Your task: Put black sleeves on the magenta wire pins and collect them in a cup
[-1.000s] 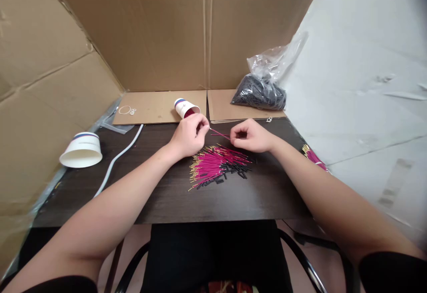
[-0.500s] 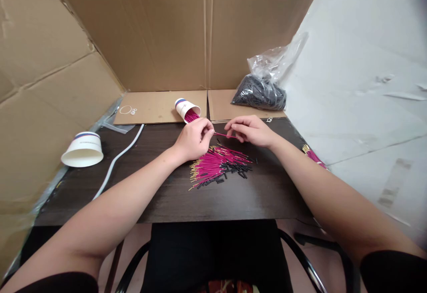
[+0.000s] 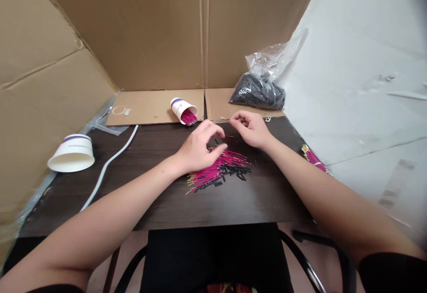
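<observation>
My left hand (image 3: pixel 200 147) is open over the left part of the wire pile, thumb and fingers apart with nothing between them. To its right, my right hand (image 3: pixel 249 128) pinches a thin wire (image 3: pixel 224 118) whose end pokes out left of the fingertips; the rest is hidden or blurred. Below both hands lies a pile of short magenta wires (image 3: pixel 218 164) with gold-coloured ends. Short black sleeves (image 3: pixel 237 171) are scattered along its right and lower edges. Beyond my left hand, a tipped paper cup (image 3: pixel 180 108) lies with more magenta wires (image 3: pixel 189 117) in its mouth.
A clear bag of black pieces (image 3: pixel 256 91) leans at the back right. Another paper cup (image 3: pixel 71 150) lies at the left, near a grey cable (image 3: pixel 108 164). A banded wire bundle (image 3: pixel 313 158) is at the right edge. Cardboard walls (image 3: pixel 150 30) enclose the dark table (image 3: pixel 200 210).
My left hand has let go of the wire, opened and come slightly nearer. My right fingers have closed into a pinch on a wire, a little higher. The view has shifted slightly.
</observation>
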`<state>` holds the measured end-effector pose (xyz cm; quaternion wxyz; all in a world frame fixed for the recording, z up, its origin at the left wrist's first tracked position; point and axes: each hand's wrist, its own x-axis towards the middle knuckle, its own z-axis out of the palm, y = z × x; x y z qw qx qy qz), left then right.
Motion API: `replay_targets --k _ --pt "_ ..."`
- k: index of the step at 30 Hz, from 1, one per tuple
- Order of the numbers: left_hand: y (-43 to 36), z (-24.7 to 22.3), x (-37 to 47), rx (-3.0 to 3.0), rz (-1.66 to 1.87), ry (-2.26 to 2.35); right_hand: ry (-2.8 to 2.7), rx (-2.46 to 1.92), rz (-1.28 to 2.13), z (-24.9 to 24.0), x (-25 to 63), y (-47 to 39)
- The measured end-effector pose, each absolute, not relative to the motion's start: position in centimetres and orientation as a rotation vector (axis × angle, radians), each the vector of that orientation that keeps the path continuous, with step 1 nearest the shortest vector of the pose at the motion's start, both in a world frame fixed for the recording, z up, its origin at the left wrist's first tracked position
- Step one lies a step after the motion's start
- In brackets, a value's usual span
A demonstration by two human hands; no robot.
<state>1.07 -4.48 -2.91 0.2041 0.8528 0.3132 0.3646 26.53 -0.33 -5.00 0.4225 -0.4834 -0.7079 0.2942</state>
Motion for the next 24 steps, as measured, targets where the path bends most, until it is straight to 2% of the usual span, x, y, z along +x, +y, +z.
replay_targets --k 4,10,17,21,24 --pt "-5.8 -2.9 1.6 2.418 0.734 0.558 -1.681 -1.265 0.711 -6.2 26.8 0.9" --pt "-6.1 -3.9 2.1 2.519 0.607 0.515 -1.738 -1.277 0.738 -6.9 26.9 1.6" --pt "-6.7 -3.9 2.5 2.455 0.655 0.514 -1.732 -1.279 0.794 -7.0 26.7 1.5" --pt "-6.1 -3.3 2.2 2.254 0.853 0.556 -1.692 -1.279 0.785 -6.6 26.5 1.1" --pt "-4.0 -3.5 1.5 2.058 1.011 0.786 -1.671 -1.236 0.736 -6.2 26.2 0.4"
